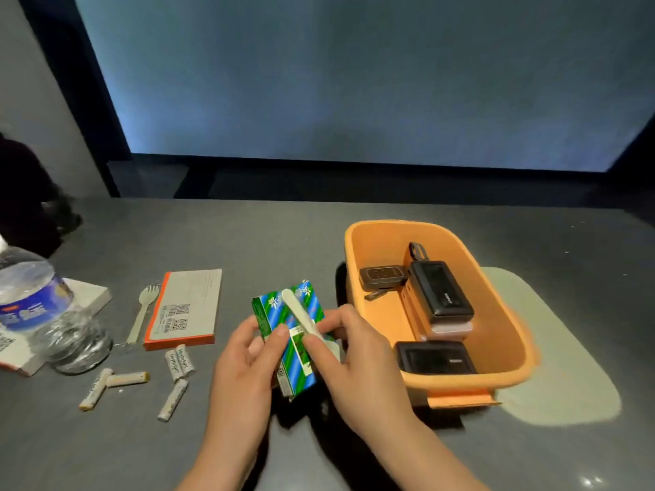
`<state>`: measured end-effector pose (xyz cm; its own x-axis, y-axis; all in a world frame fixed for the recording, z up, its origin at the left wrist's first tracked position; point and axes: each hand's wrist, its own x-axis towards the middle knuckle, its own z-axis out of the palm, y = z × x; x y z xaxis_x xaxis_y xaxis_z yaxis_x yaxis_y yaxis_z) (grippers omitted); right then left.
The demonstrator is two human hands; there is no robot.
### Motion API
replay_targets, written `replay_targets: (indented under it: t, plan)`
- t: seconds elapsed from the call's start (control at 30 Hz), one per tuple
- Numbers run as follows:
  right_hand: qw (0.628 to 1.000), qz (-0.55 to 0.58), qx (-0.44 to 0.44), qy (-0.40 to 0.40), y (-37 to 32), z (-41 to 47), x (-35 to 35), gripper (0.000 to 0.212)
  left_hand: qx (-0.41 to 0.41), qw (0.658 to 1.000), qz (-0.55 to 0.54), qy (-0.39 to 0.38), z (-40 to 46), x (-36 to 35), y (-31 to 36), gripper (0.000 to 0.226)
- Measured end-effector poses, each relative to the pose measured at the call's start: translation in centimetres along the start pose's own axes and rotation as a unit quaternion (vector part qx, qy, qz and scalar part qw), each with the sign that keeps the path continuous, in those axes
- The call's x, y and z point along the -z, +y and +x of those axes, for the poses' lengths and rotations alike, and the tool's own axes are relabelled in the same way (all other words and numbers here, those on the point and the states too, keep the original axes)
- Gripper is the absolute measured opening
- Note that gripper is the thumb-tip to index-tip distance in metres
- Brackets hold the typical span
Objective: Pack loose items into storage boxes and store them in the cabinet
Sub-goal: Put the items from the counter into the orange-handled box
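Left hand (244,352) grip pinching green-blue carton (289,334), right hand (354,359) grip holding white spoon (301,317) against it, orange storage box (496,313) at three o'clock on table (248,235)

At the centre of the frame, a carton (289,334) shows diagonal green and blue stripes with white flowers; a pale cream spoon (301,317) lies across it. To the right, an orange tub (510,313) holds black gadgets (441,295) and sits on a pale green mat (567,366). At left are an orange-edged grey booklet (184,310) with black codes, a cream fork (141,313), white batteries (173,400) with yellowish ends, and a clear bottle (42,310) with a blue label, all on a dark grey table (248,242)
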<state>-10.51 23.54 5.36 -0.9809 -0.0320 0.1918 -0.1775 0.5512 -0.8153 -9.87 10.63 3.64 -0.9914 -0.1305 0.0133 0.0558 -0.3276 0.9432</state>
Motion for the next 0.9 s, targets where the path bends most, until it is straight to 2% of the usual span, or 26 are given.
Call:
replay_targets:
  t: [0.13, 0.23, 0.33, 0.43, 0.5, 0.7, 0.9]
  plan:
    - [0.999, 0.015, 0.013, 0.036, 0.6, -0.5, 3.0, 0.01, -0.004, 1.0, -0.004, -0.01, 0.3, -2.4, -0.4, 0.026]
    - [0.99, -0.007, 0.05, 0.132, 1.6, 0.5, 6.8, 0.009, -0.028, 0.999, -0.004, 0.017, 1.1, -3.7, 0.0, 0.02]
    - [0.979, -0.072, -0.009, 0.188, 4.4, 3.5, 11.6, 0.007, -0.053, 0.998, 0.012, 0.033, 2.0, -5.0, 0.4, 0.017]
    - [0.974, -0.094, -0.111, 0.174, 7.9, 6.9, 14.5, 0.009, -0.064, 0.997, 0.008, 0.044, 2.5, -6.6, 0.5, 0.014]
    - [0.961, -0.172, -0.136, 0.168, 9.7, 9.1, 15.1, 0.01, -0.066, 0.997, 0.001, 0.05, 2.6, -7.6, 0.3, 0.014]
    - [0.888, -0.416, -0.105, 0.162, 12.1, 12.8, 15.2, 0.016, -0.057, 0.996, -0.022, 0.062, 2.8, -8.0, -0.1, 0.019]
    - [0.865, -0.477, -0.086, 0.129, 13.3, 12.9, 14.6, 0.019, -0.052, 0.998, -0.017, 0.042, 2.5, -8.5, -0.8, 0.027]
